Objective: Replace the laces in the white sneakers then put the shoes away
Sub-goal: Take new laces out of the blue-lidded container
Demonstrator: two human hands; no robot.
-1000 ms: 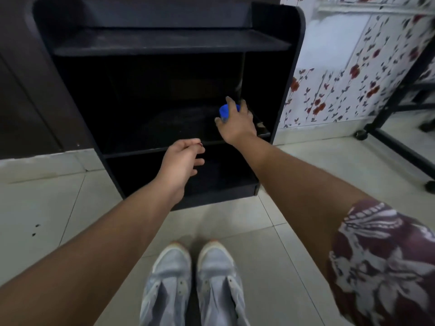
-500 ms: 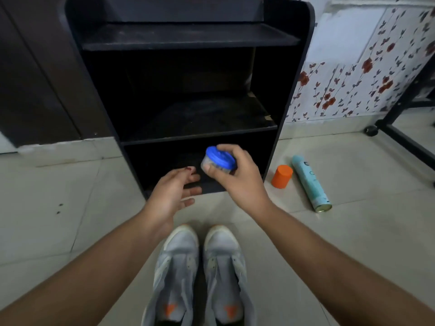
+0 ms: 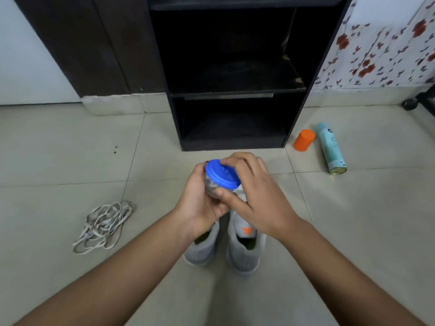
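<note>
Both sneakers point(image 3: 246, 255) stand side by side on the floor, unlaced as far as shows, below the hands. A loose pile of laces point(image 3: 103, 224) lies well to their left (probably the old ones). The left hand point(image 3: 202, 203) grips a small jar point(image 3: 211, 187), and the right hand point(image 3: 256, 194) curls round its blue lid point(image 3: 222, 176). Relacing and shelving seem still to do. The black shelf point(image 3: 235, 95) stands just ahead, with an orange cap point(image 3: 304, 140) and a spray can point(image 3: 330, 148) beside it, out of the way.
</note>
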